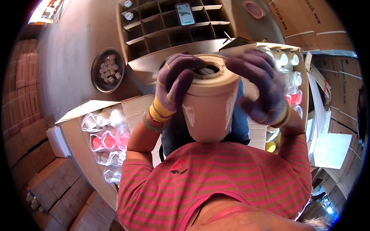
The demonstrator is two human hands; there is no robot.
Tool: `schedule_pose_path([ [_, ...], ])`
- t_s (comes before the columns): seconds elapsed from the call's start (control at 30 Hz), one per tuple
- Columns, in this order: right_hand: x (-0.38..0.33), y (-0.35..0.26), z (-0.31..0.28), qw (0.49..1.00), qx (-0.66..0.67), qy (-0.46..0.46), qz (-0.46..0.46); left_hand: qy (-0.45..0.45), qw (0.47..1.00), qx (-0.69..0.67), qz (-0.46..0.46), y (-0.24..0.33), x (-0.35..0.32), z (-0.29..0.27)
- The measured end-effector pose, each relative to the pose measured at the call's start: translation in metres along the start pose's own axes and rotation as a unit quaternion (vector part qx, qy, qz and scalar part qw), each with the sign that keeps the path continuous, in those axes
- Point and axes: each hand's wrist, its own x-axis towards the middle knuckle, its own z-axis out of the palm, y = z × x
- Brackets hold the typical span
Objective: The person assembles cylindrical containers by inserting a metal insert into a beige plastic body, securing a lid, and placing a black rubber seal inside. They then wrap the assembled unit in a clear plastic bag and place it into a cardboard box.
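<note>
Nearest to the camera is the pink and brown striped cloth shirt (223,169) of the person. Beyond it, at the top, stands a wide brown cardboard box with square compartments (165,54). On the left there is an open brown cardboard carton (83,165), in which white and red rounded pieces wrapped in clear plastic (110,140) lie in rows. Opposite, on the right, is a second open carton of brown cardboard (257,134), holding similar wrapped pieces.

Between these two cartons is the shiny, beige-pink tapered vessel (210,111), with its round opening turned up toward the camera. The left hand in a purple glove with yellow cuff (173,79) is gripping its upper left side, the fingers bent over the rim. The right hand in a matching glove (264,82) is blurred; its fingers are loosely bent and apart, just beside the rim, and I cannot tell whether they touch it.

Farther to the left is a dark round metal bowl (95,73), then a phone with lit screen (185,14) on the compartments, and finally small pale round plugs (105,71) inside the bowl
</note>
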Motion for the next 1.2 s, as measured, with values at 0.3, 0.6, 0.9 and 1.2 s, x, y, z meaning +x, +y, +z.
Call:
schedule_pose_path([
  [0.3,-0.028,0.094,0.055,0.976,0.217,0.03,0.014,-0.065,0.994,0.043,0.071,0.015,-0.011,0.009],
  [0.6,0.008,0.039,0.032,0.982,0.173,-0.079,-0.001,-0.008,0.979,-0.173,-0.106,-0.028,0.006,0.006],
  [0.9,-0.023,0.1,0.056,0.944,0.325,0.01,-0.053,0.004,0.998,-0.016,-0.057,0.01,-0.004,0.016],
  [1.2,0.015,0.042,0.035,0.974,0.197,-0.083,-0.077,-0.087,0.994,-0.071,-0.016,-0.025,0.019,0.0],
])
